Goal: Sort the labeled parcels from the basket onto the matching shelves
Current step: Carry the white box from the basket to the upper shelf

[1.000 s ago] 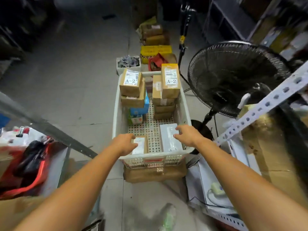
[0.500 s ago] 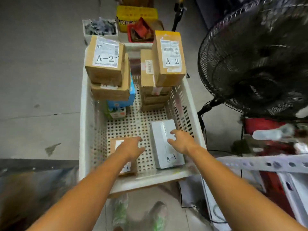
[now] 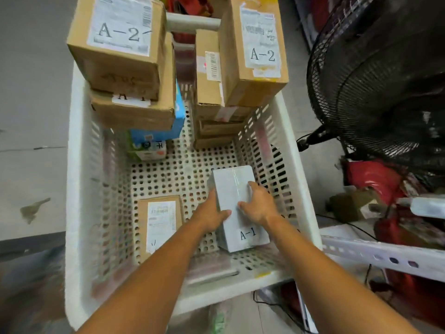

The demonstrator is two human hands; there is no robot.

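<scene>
A white perforated basket holds several parcels. Near its front right lies a grey-white parcel marked A-1. My left hand grips its left side and my right hand holds its right side, fingers over the top. To the left lies a flat brown parcel with a white label. At the back stand stacked cardboard boxes, two of them marked A-2: the back left box and the back right box. A blue carton sits under the left stack.
A black floor fan stands close on the right of the basket. A white perforated shelf rail runs at the lower right, with red items behind it. Grey concrete floor lies to the left.
The camera has come closer over the basket. My left hand left the brown parcel and moved right onto the A-1 parcel; both hands now hold it.
</scene>
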